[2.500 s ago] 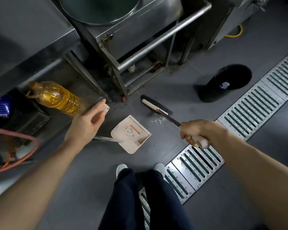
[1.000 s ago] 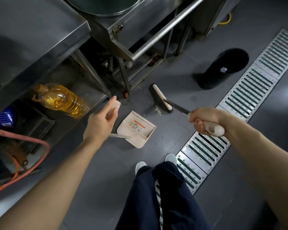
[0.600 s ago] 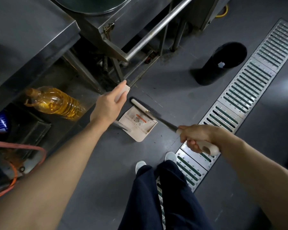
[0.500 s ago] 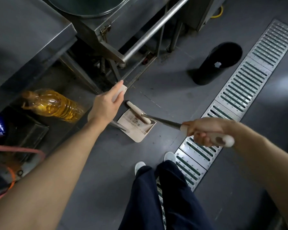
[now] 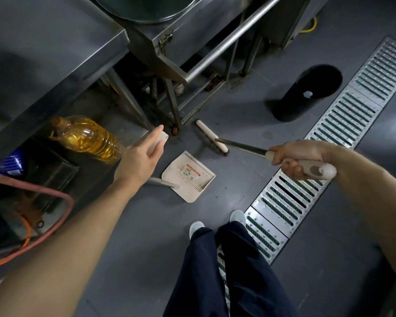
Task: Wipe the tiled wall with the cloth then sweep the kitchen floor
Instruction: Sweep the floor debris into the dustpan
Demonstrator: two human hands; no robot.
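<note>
Broom point(image 5: 212, 138) head, pale bar with dark bristles, lay on grey floor point(image 5: 146, 236) near table legs, beyond dustpan point(image 5: 189, 176).
Head view: sweeping stage judged under way; wall and cloth out of frame.
Right hand point(image 5: 293, 157) clamped round smooth cream broom grip.
Left hand point(image 5: 140, 160) held dustpan's long handle top.
Dustpan: beige ridged plastic, flat on floor.

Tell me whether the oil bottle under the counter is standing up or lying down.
Lying down, it seems. The oil bottle shows its whole side, cap pointing left, under the steel counter.
</note>
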